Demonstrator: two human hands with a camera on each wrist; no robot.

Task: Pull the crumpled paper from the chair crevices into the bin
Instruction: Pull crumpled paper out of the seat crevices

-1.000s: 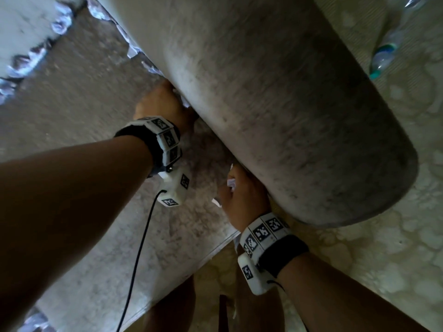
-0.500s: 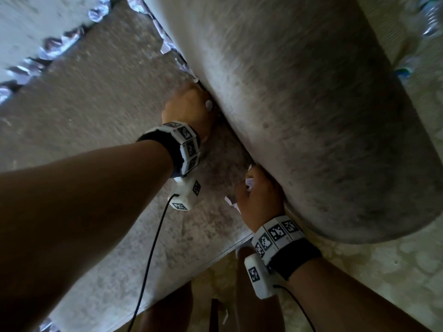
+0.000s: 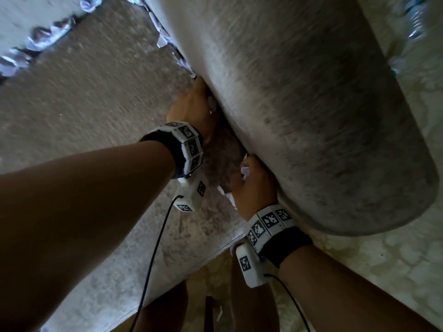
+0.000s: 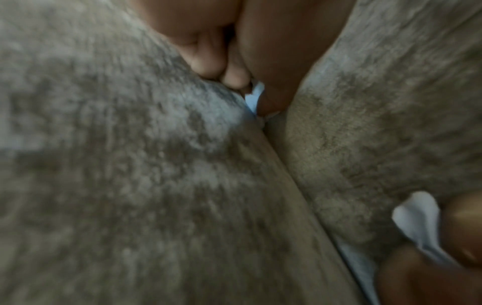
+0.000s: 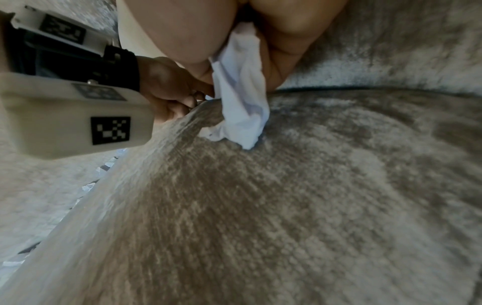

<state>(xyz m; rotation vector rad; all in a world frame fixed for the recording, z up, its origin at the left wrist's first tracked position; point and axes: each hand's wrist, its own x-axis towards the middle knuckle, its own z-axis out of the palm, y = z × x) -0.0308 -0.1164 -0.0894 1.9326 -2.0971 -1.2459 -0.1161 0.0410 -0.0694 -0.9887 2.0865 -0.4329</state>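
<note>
Nearest to the person, the right hand (image 3: 254, 188) sits low against the rounded armrest (image 3: 299, 116) of the grey chair, fingers curled around a wad of crumpled white paper (image 5: 242, 99) — the paper hangs out below the fist and brushes the seat cushion (image 3: 84, 121). A white tracker band circles that wrist, with a cable trailing back from it.

Just beyond, further along the same crevice, the left hand (image 3: 191, 109) is pushed into the gap between cushion and armrest. In the left wrist view its fingertips (image 4: 234, 80) pinch a small scrap of pale paper (image 4: 254, 97) right at the seam, thumb on one side and fingers on the other.

Past the left hand, more paper scraps (image 3: 167, 41) poke out of the crevice in a ragged line. Farther off to the left, another row of crumpled pieces (image 3: 40, 44) lines the far seam of the cushion.
</note>
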